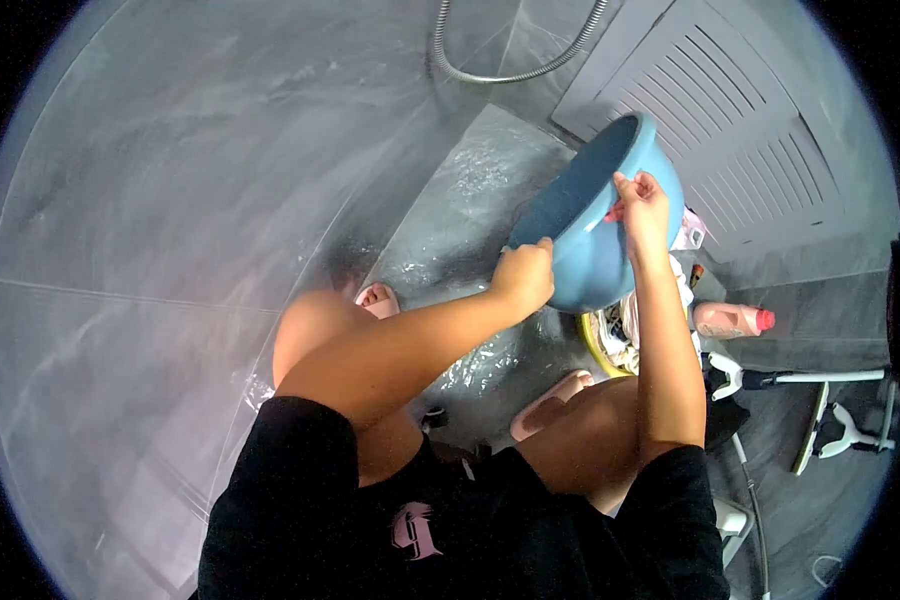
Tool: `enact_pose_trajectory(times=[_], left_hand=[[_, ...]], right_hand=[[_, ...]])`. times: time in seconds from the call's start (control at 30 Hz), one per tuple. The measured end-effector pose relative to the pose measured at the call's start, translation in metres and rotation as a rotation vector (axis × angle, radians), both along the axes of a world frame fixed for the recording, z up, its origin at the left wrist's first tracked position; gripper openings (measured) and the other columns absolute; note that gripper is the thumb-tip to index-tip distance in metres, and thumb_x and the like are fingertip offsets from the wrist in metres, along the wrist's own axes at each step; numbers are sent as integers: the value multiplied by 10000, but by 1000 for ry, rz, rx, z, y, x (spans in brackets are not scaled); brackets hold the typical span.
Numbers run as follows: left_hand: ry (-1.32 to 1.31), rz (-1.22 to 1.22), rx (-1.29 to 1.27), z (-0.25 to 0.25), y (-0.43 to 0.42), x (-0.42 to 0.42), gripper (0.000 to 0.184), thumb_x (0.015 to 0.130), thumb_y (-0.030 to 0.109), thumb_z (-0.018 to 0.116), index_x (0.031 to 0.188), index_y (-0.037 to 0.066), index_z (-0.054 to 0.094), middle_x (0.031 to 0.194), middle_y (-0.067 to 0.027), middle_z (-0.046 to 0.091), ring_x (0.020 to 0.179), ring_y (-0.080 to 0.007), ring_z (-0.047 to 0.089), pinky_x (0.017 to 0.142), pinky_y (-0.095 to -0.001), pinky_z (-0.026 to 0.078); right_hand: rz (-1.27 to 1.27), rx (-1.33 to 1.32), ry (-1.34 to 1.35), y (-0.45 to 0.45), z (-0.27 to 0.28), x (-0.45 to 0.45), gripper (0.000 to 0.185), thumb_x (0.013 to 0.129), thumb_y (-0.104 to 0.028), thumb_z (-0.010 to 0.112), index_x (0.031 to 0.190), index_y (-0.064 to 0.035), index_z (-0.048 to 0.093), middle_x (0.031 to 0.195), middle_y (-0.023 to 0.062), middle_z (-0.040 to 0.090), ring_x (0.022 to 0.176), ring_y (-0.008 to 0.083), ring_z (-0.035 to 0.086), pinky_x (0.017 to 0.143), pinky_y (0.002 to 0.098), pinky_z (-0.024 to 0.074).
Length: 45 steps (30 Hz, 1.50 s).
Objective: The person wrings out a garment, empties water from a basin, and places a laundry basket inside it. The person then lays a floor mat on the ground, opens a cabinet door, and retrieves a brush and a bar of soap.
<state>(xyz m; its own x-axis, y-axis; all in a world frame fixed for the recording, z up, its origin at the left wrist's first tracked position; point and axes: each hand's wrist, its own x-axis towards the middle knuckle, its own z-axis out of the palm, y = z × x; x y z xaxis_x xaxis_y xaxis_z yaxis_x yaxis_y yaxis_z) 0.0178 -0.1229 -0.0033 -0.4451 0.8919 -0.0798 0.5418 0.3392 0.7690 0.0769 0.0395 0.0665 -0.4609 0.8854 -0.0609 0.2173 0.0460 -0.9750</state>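
Observation:
A large blue basin [592,268] is held tilted on its side in front of me, its opening facing left toward the wet floor. My left hand [526,278] is closed around the near part of its rim. Higher up, my right hand [644,210] pinches the rim on the right. A small red and white patch shows on the basin beside my right fingers; I cannot tell what it is. Inside, the visible part of the basin is dark blue, and its bottom is hidden from me.
Water lies on the grey floor [475,165]. Right of the basin stand a yellow tub [598,345] with clothes and a pink bottle [730,320] with a red cap. A slatted panel [715,110], a shower hose [500,78] and white-handled cleaning tools [820,377] surround the area.

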Motion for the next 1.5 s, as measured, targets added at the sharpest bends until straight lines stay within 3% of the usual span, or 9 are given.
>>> enact_pose_trajectory(times=[0.53,0.6,0.83,1.5], left_hand=[[-117,112,146,2,5,7,300,692,99,621,970,2,561,748,-222,598,718,-369,597,647,-438,480],[-128,189,275,-1,5,4,259,691,90,614,931,4,568,732,-223,590,717,-372,593,629,-436,475],[-191,167,308,-7,9,8,220,678,102,636,867,13,567,738,-214,590,707,-383,581,607,-433,460],[-191,112,189,-7,3,14,204,657,125,647,785,5,541,697,-212,588,707,-387,584,630,-444,458]], right_hand=[[76,229,3,-28,34,-2,147,846,-104,570,887,26,516,604,5,498,428,70,469,369,215,400],[87,287,35,-31,37,-1,144,840,-97,580,878,21,508,594,3,485,425,72,466,370,215,399],[126,356,35,-38,37,2,162,830,-84,594,864,19,474,586,3,466,441,61,447,372,214,398],[181,348,6,-59,33,18,200,835,-83,587,969,43,508,620,9,507,487,57,466,411,201,393]])
